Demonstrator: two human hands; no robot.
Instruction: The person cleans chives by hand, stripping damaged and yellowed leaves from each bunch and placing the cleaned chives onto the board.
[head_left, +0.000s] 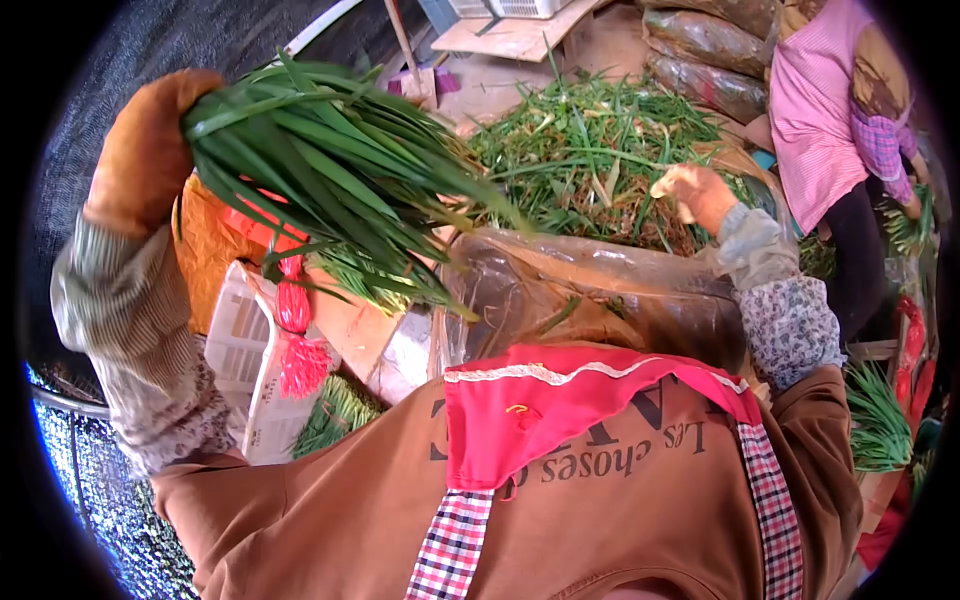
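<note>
- Nearest us, we saw a red bib [560, 405] with checked straps over the wearer's brown top [330, 530].
- Near left, we found a bundle of pale-ended green stems [335, 420] beside a white crate [235, 325], with a hank of bright red ties [295, 310] just to the crate's right.
- Near right, we noted another green bundle [878, 420], with red strips [912, 345] just beyond it.
- In the middle, we saw crumpled brownish plastic [640, 325] along the near edge of a heap.
- On the left, we saw the left hand [145, 150], in an orange glove, raised with its fingers closed round one end of a large bunch of long green leaves [330, 170]; the leaves fanned out to the right, their tips blurred.
- On the right, the right hand [695, 195], also gloved, hung over the heap of loose green and brown trimmings [600, 150]; its fingers were partly curled, and we could not tell whether they gripped anything.
- Far right, we saw another person [820, 110] in a pink checked garment, one hand at some greens [908, 228].
- Farthest off, we saw stacked wrapped bags [705, 50] and a white basket [515, 8] on a board [515, 35].
</note>
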